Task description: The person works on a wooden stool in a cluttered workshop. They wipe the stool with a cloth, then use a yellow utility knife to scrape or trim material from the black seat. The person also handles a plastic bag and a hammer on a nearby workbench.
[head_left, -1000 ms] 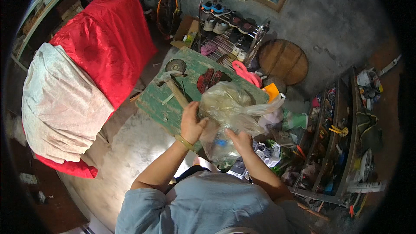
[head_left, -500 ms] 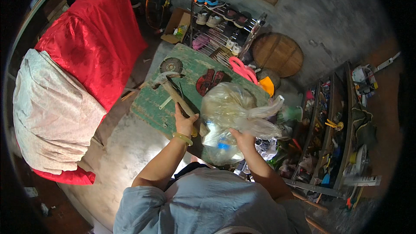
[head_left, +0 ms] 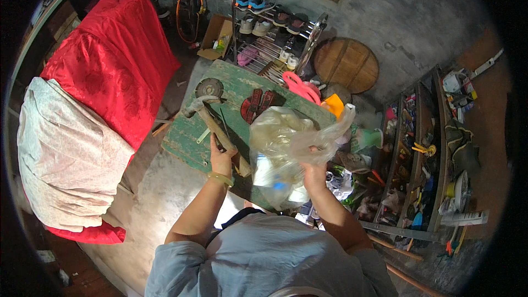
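My left hand [head_left: 221,160], with a bangle at its wrist, is closed round the wooden handle of a hammer [head_left: 213,123] over the green worn tabletop [head_left: 181,135]. The hammer's head points to the far left, close to a round cutting disc [head_left: 209,87]. My right hand [head_left: 314,171] grips the gathered upper part of a clear plastic bag [head_left: 278,132]; the plastic partly covers its fingers. White and blue contents show through the bag's near side. Beyond the bag lies a red and black object [head_left: 257,105]. A thin metal strip [head_left: 203,135] rests left of the hammer handle.
A metal shoe rack [head_left: 264,36] stands behind the table, with a round wooden lid [head_left: 347,66] beside it. Pink [head_left: 302,87] and orange [head_left: 333,105] items sit at the table's far edge. Cluttered shelves [head_left: 410,170] are at right; a red cloth [head_left: 113,58] drapes something at left.
My right hand has shifted up along the bag and now grips its gathered top, which is lifted and bunched. The hammer stays in my left hand. The whole view has shifted slightly.
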Available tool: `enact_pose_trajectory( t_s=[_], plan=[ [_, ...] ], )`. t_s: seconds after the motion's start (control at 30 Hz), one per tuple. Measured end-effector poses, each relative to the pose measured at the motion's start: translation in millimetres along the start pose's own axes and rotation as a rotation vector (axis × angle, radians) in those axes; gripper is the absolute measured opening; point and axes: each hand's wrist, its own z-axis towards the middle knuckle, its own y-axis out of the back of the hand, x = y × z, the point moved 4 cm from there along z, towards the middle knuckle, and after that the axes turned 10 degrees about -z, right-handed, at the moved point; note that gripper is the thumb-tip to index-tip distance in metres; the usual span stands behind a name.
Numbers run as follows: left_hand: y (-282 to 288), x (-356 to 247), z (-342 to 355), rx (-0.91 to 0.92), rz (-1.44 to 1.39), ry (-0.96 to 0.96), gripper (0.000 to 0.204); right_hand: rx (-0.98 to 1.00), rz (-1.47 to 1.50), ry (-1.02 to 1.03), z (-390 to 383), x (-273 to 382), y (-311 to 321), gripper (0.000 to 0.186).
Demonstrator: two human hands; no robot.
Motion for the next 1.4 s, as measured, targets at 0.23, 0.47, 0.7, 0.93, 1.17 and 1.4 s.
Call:
enact_pose_trajectory(
  t_s=[0.23,0.47,0.7,0.93,1.17,1.4],
  plan=[
    [5,7,-3,0.012,0.074,-0.015,0.089,0.081,0.046,-0.089,6,60,5,0.037],
    [10,27,3,-0.009,0.128,0.021,0.083,-0.091,0.171,-0.047,4,90,41,0.049],
    [-4,-10,-25,0.003,0.488,-0.304,0.069,-0.177,0.154,-0.155,-8,109,62,0.046],
    [-86,-1,-110,0.742,-0.321,0.519,0.072,-0.209,0.235,-0.286,-25,118,73,0.054],
    [-104,25,-132,0.888,-0.546,0.900,0.056,-0.137,0.284,-0.116,-44,103,83,0.034],
    [-112,21,-136,0.960,-0.669,0.790,0.067,0.309,0.063,0.108,-51,108,92,0.024]
  ],
)
